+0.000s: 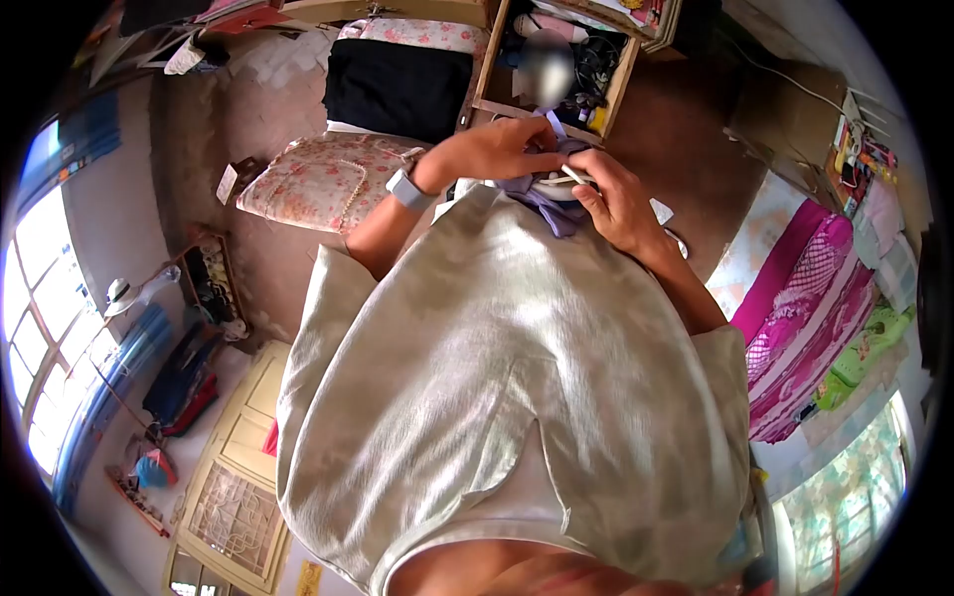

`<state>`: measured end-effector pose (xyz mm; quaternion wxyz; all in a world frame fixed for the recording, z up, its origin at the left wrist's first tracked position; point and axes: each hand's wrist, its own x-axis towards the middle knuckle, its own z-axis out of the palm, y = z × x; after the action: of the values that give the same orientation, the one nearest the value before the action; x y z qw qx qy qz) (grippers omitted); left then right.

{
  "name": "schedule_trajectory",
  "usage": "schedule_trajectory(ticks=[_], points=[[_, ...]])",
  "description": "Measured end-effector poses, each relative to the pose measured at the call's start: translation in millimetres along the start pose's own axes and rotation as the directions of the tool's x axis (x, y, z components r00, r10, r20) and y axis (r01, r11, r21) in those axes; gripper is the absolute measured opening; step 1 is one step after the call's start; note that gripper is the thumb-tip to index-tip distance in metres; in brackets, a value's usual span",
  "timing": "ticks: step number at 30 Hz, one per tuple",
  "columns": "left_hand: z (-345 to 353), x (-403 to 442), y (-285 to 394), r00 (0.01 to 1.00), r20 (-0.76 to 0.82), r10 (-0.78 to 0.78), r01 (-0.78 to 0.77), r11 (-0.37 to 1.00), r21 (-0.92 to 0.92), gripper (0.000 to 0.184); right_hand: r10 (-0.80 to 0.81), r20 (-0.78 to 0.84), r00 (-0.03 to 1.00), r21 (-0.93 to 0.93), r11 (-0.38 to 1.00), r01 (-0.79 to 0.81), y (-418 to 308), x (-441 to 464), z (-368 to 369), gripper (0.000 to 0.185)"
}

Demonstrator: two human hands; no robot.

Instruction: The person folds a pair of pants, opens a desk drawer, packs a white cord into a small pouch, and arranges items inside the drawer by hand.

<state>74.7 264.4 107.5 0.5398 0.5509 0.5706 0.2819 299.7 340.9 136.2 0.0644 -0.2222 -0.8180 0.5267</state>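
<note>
In front of my belly, both hands meet at a bundle of purple cloth [558, 218] with loose strips hanging from it. White cord-like loops [556, 181] lie among its folds; their exact kind is unclear. My left hand [497, 149], with a pale watch [408, 189] on its wrist, reaches across the top of the bundle, its fingers bent over the cloth. My right hand [618, 199] is closed at the bundle's right side, with a slim white piece at its fingers. My fingers partly hide the bundle.
An open drawer [618, 94] just beyond my hands holds dark cables and small items. Folded black cloth [397, 87] and a floral cushion [313, 184] are at the left. A magenta patterned cloth [800, 318] covers a bed at the right. A cream door [238, 477] stands lower left.
</note>
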Motion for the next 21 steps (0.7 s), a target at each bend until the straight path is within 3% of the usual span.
schedule_trajectory(ticks=[1, 3, 7, 9, 12, 15, 17, 19, 21], points=[[-5, 4, -4, 0.99, 0.14, 0.016, -0.014, 1.0, -0.014, 0.028, 0.001, -0.006, 1.0, 0.003, 1.0, -0.001, 0, 1, 0, 0.036], [-1, 7, -7, 0.986, 0.159, -0.041, 0.051, 0.997, -0.058, 0.025, -0.036, -0.005, 0.999, -0.045, 0.998, 0.036, 0, 1, 0, 0.031], [9, 13, -3, 0.996, 0.083, -0.041, 0.041, 0.999, -0.002, 0.022, -0.037, -0.05, 0.998, -0.096, 0.995, 0.032, -3, 0, 5, 0.029], [9, 13, 1, 0.997, 0.064, -0.044, 0.042, 0.999, 0.023, 0.023, 0.052, -0.086, 0.995, -0.279, 0.957, -0.075, -4, 0, 9, 0.027], [13, 11, 9, 0.999, -0.033, 0.041, -0.042, 0.999, -0.007, 0.022, 0.054, -0.129, 0.99, -0.448, 0.888, -0.107, -6, 6, 14, 0.025], [19, 9, 10, 0.994, -0.06, 0.086, -0.083, 0.995, 0.061, 0.02, 0.139, -0.115, 0.984, -0.54, 0.822, -0.179, -10, 16, 18, 0.027], [20, 7, 5, 0.993, -0.097, 0.068, -0.075, 0.995, -0.064, 0.016, 0.135, -0.092, 0.986, -0.526, 0.835, -0.164, -5, 21, 16, 0.029], [16, 5, 6, 0.988, -0.106, 0.111, -0.117, 0.992, -0.053, 0.016, 0.129, -0.069, 0.989, -0.51, 0.848, -0.146, -2, 23, 13, 0.032], [15, 6, 6, 0.981, -0.124, 0.152, -0.158, 0.987, -0.04, 0.016, 0.199, -0.145, 0.969, -0.382, 0.892, -0.241, -1, 26, 12, 0.035]])
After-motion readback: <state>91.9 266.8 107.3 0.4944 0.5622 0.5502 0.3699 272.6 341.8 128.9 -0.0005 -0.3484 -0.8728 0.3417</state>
